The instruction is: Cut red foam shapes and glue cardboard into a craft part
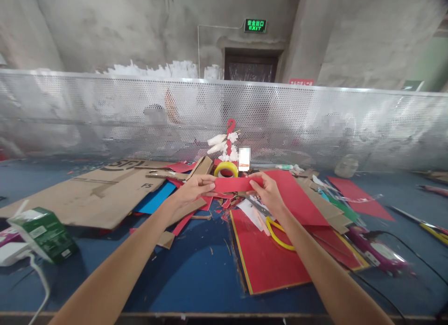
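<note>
A strip of red paper (233,185) is stretched level between both hands, above the middle of the table. My left hand (196,188) pinches its left end, and my right hand (266,190) grips the right end between thumb and fingers. Just behind the strip stands a roll of yellow tape (226,168), its lower part hidden. Under my right hand lie scissors with yellow handles (280,238), resting on a stack of red sheets (273,264). Scraps of red paper (227,202) are scattered below the strip.
Large cardboard (87,189) covers the left side, with a blue sheet (156,199) beside it. A green box (45,234) stands front left. At right lie a purple glue gun (380,252) with its cable and more scissors (420,222). A perforated metal screen (140,115) borders the back.
</note>
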The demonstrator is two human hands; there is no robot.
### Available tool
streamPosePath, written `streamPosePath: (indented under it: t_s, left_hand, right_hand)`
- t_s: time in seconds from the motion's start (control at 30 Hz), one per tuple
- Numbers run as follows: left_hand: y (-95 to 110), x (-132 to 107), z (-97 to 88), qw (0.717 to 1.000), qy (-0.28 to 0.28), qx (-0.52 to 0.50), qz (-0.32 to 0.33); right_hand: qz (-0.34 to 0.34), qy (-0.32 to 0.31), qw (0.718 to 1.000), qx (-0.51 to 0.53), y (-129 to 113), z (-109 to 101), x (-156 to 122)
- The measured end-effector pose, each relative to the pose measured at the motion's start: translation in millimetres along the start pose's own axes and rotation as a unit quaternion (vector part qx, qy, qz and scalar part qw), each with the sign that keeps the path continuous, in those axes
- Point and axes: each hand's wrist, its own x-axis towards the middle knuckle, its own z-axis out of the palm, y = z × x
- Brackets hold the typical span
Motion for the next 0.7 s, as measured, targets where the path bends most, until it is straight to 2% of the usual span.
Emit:
streamPosePath:
  t_s: [0.17, 0.3, 0.53, 0.7]
  left_hand:
    - [1.0, 0.9, 1.0, 1.000, 0.001, 0.005, 0.003]
    - [1.1, 2.7, 1.9, 0.999, 0.027, 0.042, -0.003]
    - [4.1, 5.6, 6.4, 0.990, 0.056, 0.130, 0.026]
    - [4.1, 7.6, 10.1, 0.989, 0.061, 0.132, 0.038]
  right_hand:
    - [0.002, 0.001, 1.000, 0.000, 0.0, 0.2, 0.2]
    - [0.001, -0.002, 1.000, 0.001, 1.5, 0.5, 0.1]
    - [0.006, 0.000, 1.000, 0.012, 5.9, 0.9, 1.6]
    - [0.004, 0.003, 1.000, 0.018, 6.3, 0.8, 2.0]
